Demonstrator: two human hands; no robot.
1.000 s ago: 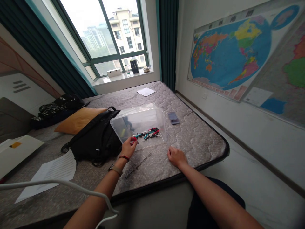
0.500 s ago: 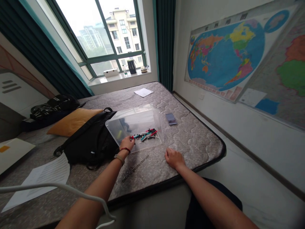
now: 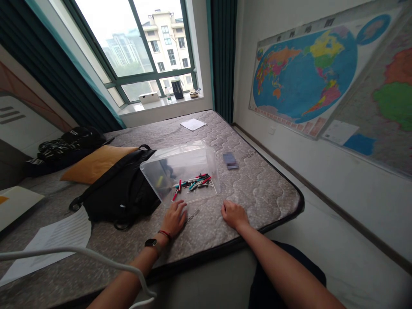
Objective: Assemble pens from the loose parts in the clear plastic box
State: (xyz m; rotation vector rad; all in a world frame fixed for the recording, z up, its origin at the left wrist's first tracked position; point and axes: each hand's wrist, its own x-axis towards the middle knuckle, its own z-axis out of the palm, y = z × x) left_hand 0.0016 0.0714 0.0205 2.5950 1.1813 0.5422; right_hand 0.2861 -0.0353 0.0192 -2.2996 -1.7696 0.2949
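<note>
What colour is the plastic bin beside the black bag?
The bin is clear and colourless, best in the head view.

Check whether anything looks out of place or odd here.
The clear box appears tipped on its side on the mattress, odd for a container, with pens heaped inside. Right of it, a dark patch is pixelated, so unreadable.
</note>
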